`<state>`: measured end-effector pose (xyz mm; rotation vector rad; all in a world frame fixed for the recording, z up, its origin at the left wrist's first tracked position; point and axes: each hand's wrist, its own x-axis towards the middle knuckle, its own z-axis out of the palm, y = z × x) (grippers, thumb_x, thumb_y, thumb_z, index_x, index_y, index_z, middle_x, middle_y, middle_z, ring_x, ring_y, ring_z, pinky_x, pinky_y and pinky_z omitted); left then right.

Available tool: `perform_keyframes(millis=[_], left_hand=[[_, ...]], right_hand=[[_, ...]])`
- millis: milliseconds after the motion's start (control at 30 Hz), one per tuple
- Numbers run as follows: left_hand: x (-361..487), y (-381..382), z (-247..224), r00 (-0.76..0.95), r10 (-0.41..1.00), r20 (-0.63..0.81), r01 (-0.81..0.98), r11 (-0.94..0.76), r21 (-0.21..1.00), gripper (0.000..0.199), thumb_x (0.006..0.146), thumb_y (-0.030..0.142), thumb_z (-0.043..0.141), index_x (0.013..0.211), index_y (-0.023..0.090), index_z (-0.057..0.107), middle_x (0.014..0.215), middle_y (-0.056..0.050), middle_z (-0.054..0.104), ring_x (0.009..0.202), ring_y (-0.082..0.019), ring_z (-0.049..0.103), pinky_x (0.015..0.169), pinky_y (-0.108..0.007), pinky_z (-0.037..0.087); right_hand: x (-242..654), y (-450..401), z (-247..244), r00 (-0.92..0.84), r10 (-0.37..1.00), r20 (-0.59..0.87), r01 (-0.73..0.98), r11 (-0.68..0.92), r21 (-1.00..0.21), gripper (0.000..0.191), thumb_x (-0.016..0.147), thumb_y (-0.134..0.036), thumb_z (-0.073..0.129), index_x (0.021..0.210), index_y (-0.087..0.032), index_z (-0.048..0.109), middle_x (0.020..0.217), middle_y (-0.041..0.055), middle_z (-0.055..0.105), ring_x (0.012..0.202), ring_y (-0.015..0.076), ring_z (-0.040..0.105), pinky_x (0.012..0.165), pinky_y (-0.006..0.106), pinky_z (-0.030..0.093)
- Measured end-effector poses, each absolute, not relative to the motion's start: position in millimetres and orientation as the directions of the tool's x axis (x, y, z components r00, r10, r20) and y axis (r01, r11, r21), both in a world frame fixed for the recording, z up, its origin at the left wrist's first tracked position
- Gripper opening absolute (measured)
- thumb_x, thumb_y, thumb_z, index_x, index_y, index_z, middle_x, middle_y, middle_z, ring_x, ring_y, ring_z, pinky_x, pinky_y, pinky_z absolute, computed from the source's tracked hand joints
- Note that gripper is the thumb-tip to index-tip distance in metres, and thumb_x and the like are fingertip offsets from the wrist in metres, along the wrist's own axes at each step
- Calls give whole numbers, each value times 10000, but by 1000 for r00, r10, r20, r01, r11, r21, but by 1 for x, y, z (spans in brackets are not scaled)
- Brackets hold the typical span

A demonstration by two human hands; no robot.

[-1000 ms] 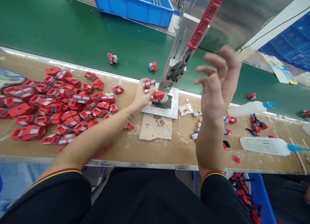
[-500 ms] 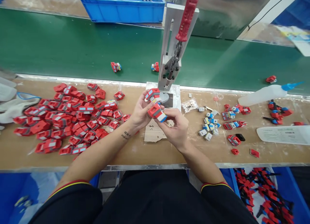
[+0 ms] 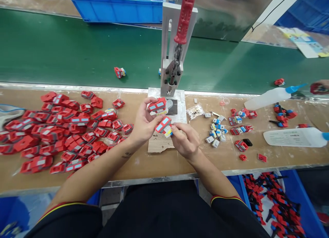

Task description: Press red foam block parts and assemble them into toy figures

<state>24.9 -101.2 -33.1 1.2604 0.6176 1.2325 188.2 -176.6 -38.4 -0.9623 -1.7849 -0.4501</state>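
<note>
My left hand (image 3: 144, 125) is closed around two red toy vehicle-like parts in front of the press. The upper red part (image 3: 157, 105) has pale blue window panels and rests against the fingers. Below it, the lower red part (image 3: 162, 124) has similar panels and a white and yellow end. My right hand (image 3: 186, 139) pinches that yellow end, so both hands touch the lower part. Behind them stands a lever press with a red handle (image 3: 185, 18) and a metal base plate (image 3: 181, 109). A piece of cardboard (image 3: 159, 145) lies beneath the hands.
Many red parts (image 3: 55, 131) are heaped at left. Small white, blue and yellow pieces (image 3: 217, 131) lie right, near a swab bag (image 3: 195, 111) and white bottles (image 3: 267, 97). Beyond runs a green belt (image 3: 51, 52). Another person's hand (image 3: 320, 87) shows at the right edge.
The lower red part has turned so its blue panels face up, and the upper one has tilted. The view has shifted, and another person's hand has appeared at the right edge.
</note>
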Motion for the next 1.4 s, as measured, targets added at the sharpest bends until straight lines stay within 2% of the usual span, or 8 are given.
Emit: perform_keyframes(millis=[233, 367, 533, 633, 767, 1067, 1200, 1400], left_hand=[[30, -122, -15, 93, 953, 287, -149, -271, 951, 470, 920, 490, 810, 1207, 314, 482, 1152, -26, 590, 901, -181, 729, 789, -322, 659], [34, -129, -8, 55, 943, 327, -125, -319, 940, 421, 932, 412, 792, 1197, 309, 482, 1125, -24, 595, 900, -175, 718, 774, -307, 657], [34, -126, -7, 62, 954, 295, -131, -285, 950, 432, 883, 352, 834, 1176, 281, 525, 1135, -27, 658, 831, -146, 722, 692, -261, 660], [31, -119, -14, 107, 978, 182, -157, -164, 974, 471, 875, 366, 841, 1201, 271, 515, 1169, -41, 695, 735, -124, 733, 606, -235, 647], [26, -112, -26, 116, 986, 120, -175, -98, 980, 502, 865, 379, 855, 1212, 267, 511, 1175, -55, 720, 704, -134, 758, 562, -223, 636], [15, -103, -34, 166, 979, 116, -144, -93, 985, 463, 892, 346, 825, 1270, 271, 569, 1172, -70, 767, 789, -181, 789, 695, -316, 672], [8, -95, -42, 186, 977, 100, -156, -72, 985, 585, 827, 351, 880, 1309, 246, 566, 1133, -83, 791, 918, -221, 799, 846, -382, 686], [6, -75, -49, 198, 972, 128, -98, -111, 989, 586, 742, 345, 916, 1230, 211, 620, 1139, -110, 786, 1045, -265, 782, 903, -402, 658]], right_hand=[[183, -186, -42, 0, 569, 823, 654, 622, -430, 625, 925, -258, 791, 1506, -375, 593, 1187, 77, 817, 1016, 274, 826, 847, 433, 746], [179, -192, -46, 110, 660, 743, 515, 602, -611, 523, 883, -249, 842, 1369, -375, 696, 1207, 72, 819, 1057, 281, 823, 887, 456, 740], [180, -194, -39, 306, 910, 281, -29, 304, -952, 413, 806, -508, 907, 1118, -288, 751, 988, 50, 824, 798, 219, 820, 661, 342, 720], [188, -194, -27, 245, 969, -22, -367, 71, -928, 444, 759, -613, 908, 928, -256, 707, 759, -20, 763, 545, 127, 711, 543, 246, 649], [196, -196, -15, 166, 969, -182, -512, -73, -856, 518, 684, -631, 948, 827, -245, 634, 721, -43, 725, 550, 95, 692, 526, 179, 607], [227, -192, -31, 163, 977, -138, -449, -51, -892, 391, 760, -495, 890, 1019, -300, 671, 966, -7, 792, 741, 148, 753, 659, 276, 666], [300, -140, -41, 331, 944, 4, -213, 79, -974, 390, 718, -416, 841, 1060, -306, 689, 1118, 40, 786, 891, 196, 766, 764, 367, 674], [379, -15, -47, 376, 898, 226, 269, 128, -955, 363, 799, -551, 708, 1005, -256, 665, 1023, 65, 730, 930, 211, 722, 903, 430, 631]])
